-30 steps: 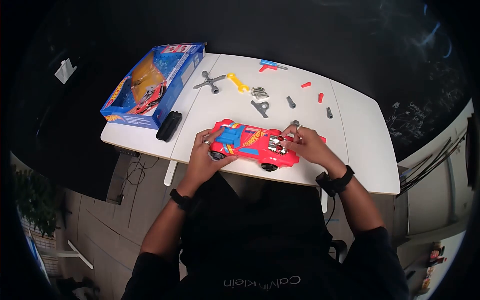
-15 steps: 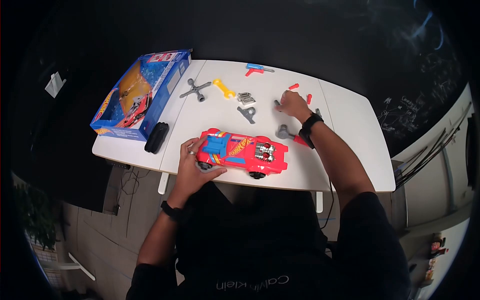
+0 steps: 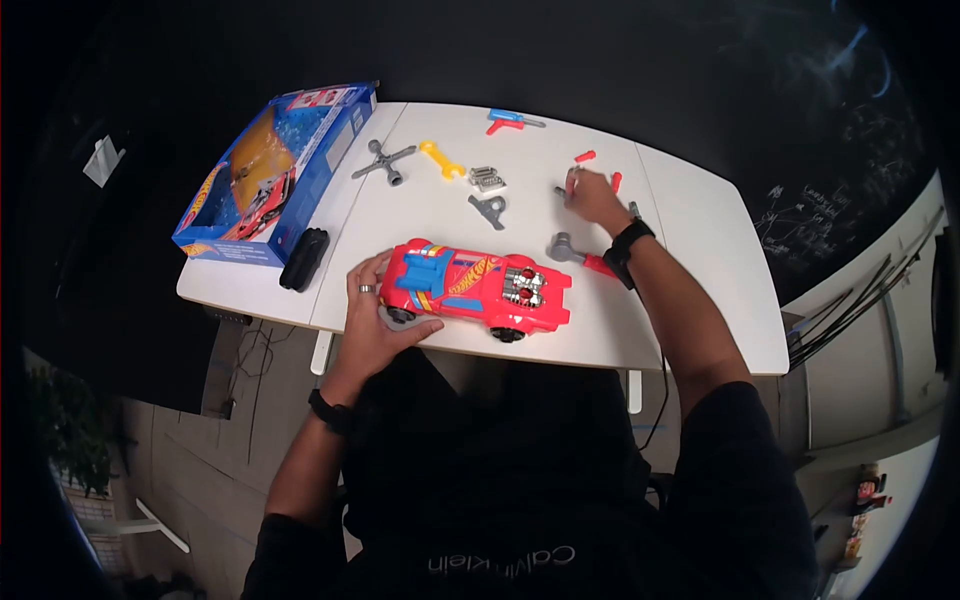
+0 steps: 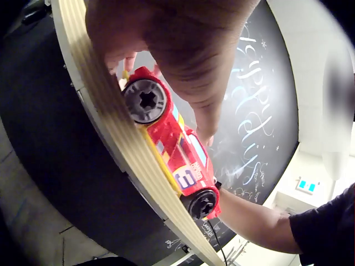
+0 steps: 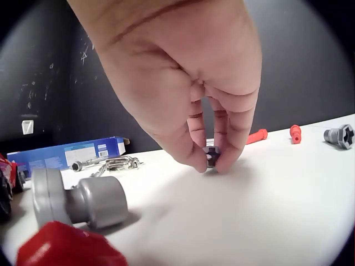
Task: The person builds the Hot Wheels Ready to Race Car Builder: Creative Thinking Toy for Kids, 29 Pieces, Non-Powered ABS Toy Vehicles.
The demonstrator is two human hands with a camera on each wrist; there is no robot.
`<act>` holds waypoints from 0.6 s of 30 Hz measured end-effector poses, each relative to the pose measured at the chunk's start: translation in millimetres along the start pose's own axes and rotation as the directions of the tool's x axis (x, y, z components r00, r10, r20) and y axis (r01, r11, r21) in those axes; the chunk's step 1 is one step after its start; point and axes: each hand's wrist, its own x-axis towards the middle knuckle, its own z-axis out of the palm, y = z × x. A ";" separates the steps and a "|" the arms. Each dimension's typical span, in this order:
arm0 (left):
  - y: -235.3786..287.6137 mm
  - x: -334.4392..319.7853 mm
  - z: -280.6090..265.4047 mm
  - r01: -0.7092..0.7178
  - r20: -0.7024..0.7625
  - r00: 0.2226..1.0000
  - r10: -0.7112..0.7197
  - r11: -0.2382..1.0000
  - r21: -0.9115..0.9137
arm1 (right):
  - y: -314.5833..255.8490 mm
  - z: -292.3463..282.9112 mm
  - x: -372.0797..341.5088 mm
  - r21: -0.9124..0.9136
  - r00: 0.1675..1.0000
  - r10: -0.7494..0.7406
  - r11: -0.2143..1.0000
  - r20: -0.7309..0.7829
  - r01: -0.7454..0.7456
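Observation:
A red toy car (image 3: 465,288) with blue and yellow parts stands near the table's front edge. The left hand (image 3: 375,325) holds its rear end, thumb along the near side; in the left wrist view the thumb and palm (image 4: 183,50) arch over the car (image 4: 177,144). Farther right, the right hand (image 3: 597,200) reaches down to the tabletop. In the right wrist view its thumb and fingers (image 5: 209,158) pinch a small dark grey bolt (image 5: 211,157) at the table surface. A grey-headed hammer (image 3: 565,247) with a red handle lies beneath the right wrist, partly hidden.
A blue toy box (image 3: 275,175) and black case (image 3: 304,260) are at the left. Behind the car lie a grey cross wrench (image 3: 385,163), yellow wrench (image 3: 442,160), silver engine piece (image 3: 487,179), grey piece (image 3: 490,211) and toy drill (image 3: 513,121). Red bolts (image 3: 585,156) lie beyond the right hand.
The right hand has left the car's engine area, moved away to the right across the table, and taken hold of a grey bolt. The hammer now lies on the table. The left hand stays at the car.

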 end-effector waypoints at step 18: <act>57.5 -3.1 53.4 -0.507 0.404 0.854 0.328 0.698 0.506 | -161.5 -109.0 -119.0 0.232 0.868 -0.457 0.881 0.192 0.412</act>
